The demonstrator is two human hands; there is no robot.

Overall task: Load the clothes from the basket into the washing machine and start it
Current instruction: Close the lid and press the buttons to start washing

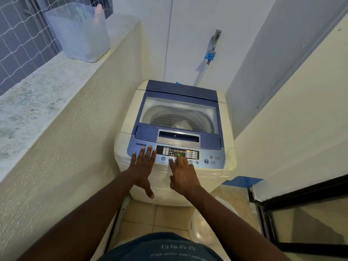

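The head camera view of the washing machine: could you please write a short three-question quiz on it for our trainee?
1. True or false: the blue-framed clear lid of the cream top-loading washing machine is shut.
2. Which hand has a fingertip at the buttons under the lit green display? A) left hand B) right hand
3. What hangs on the wall above the machine?

Key: 1. true. 2. B; the left hand lies flat beside the panel. 3. A metal tap with a blue hose connector.

The small labels on the washing machine's control panel were too tiny to read. The right hand covered some buttons. Laundry inside the drum, behind the hazy lid window, showed only as a pale blur.
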